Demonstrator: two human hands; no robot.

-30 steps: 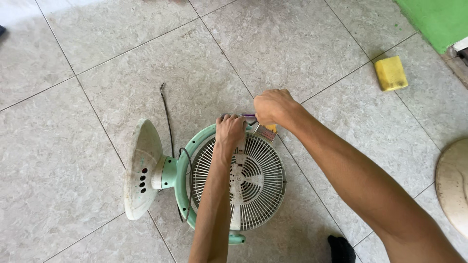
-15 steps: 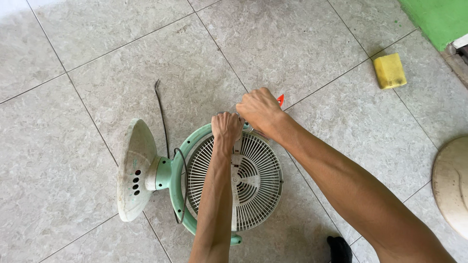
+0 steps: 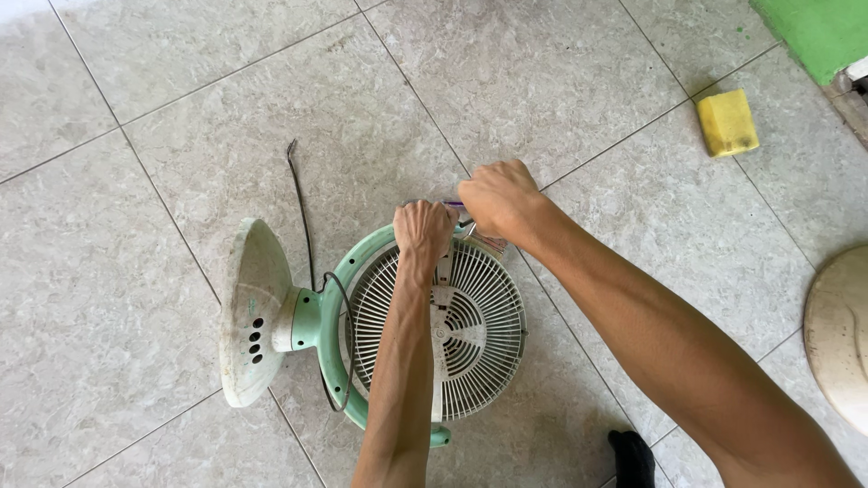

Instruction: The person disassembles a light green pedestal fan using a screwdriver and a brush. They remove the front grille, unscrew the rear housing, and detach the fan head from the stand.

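A pale green and white table fan [image 3: 470, 352] lies on its back on the tiled floor, its round base [image 3: 249, 312] standing on edge to the left. My left hand [image 3: 423, 230] grips the far rim of the fan's grille. My right hand [image 3: 497, 201] is closed beside it at the same rim, around a small tool whose shape is mostly hidden by the fingers. A dark power cord [image 3: 300, 203] trails from the fan's neck toward the far side.
A yellow sponge [image 3: 728, 122] lies on the tiles at the far right. Part of a round beige object [image 3: 836, 334] shows at the right edge. A green surface [image 3: 818, 32] fills the top right corner. A dark object [image 3: 631, 456] sits near the bottom edge.
My right hand has moved left and closer to my left hand at the fan's rim. The view has shifted slightly; the fan has stayed in place.
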